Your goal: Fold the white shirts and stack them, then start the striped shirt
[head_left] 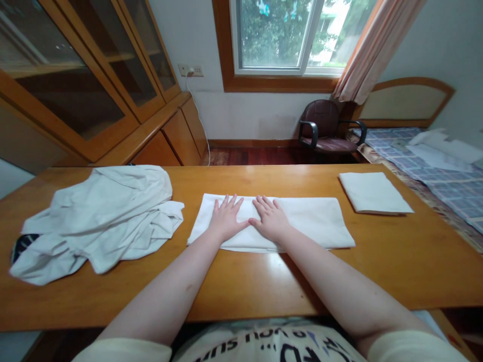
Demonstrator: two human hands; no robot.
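Across the middle of the counter [234, 286], straight in front of you, lies the white cloth [317, 221], folded into a long strip that runs from left to right. Your left hand [226, 219] and right hand [270, 218] rest on top of it side by side, palms down, so the cloth is directly beneath them. Your fingers are spread and fairly straight, and neither hand grips anything; both are loose and flattened against the fabric. The thumbs point inward until their tips meet or nearly meet; you cannot tell which. Your fingertips reach up to the cloth's far edge, while your forearms come in over its near edge. More of the strip stretches out beyond your right hand than past your left, so your hands sit left of its centre. To your left, apart from the strip, a wrinkled white heap [113, 216] of fabric spreads over the counter, with a dark patterned patch [24, 246] at its left end; you cannot tell whether that belongs to the heap. To your right, well apart from your right hand, a folded white bundle [373, 193] lies flat near the counter's far edge. Past the counter, a chair [322, 123] stands below the window [271, 40], with a bed [441, 186] to its right.
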